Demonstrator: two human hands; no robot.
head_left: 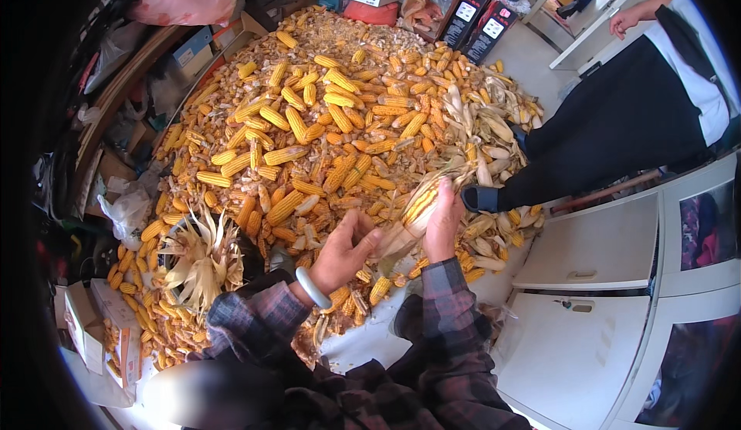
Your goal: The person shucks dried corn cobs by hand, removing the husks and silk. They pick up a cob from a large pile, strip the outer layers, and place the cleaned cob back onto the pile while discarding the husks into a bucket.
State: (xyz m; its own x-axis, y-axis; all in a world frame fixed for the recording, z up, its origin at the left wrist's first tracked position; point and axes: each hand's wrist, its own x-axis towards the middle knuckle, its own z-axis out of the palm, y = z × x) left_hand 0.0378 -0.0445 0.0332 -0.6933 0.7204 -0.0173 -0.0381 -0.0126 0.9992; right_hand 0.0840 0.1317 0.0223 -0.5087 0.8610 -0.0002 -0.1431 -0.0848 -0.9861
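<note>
My right hand grips a partly husked ear of corn, its thumb along the cob's side. Yellow kernels show between strips of dry husk, and a pale husk flap hangs down toward my left hand. That hand, with a pale bangle on its wrist, has its fingers curled right beside the flap's lower end. Whether they pinch it is hard to tell. Beneath and beyond both hands spreads a large heap of corn cobs, mostly bare yellow ones. Unhusked ears lie along the heap's right side.
Loose husks fill a dark round container at left. Another person stands at right, a dark slipper against the heap. White cabinets line the lower right. Cardboard boxes sit lower left; black boxes stand at the back.
</note>
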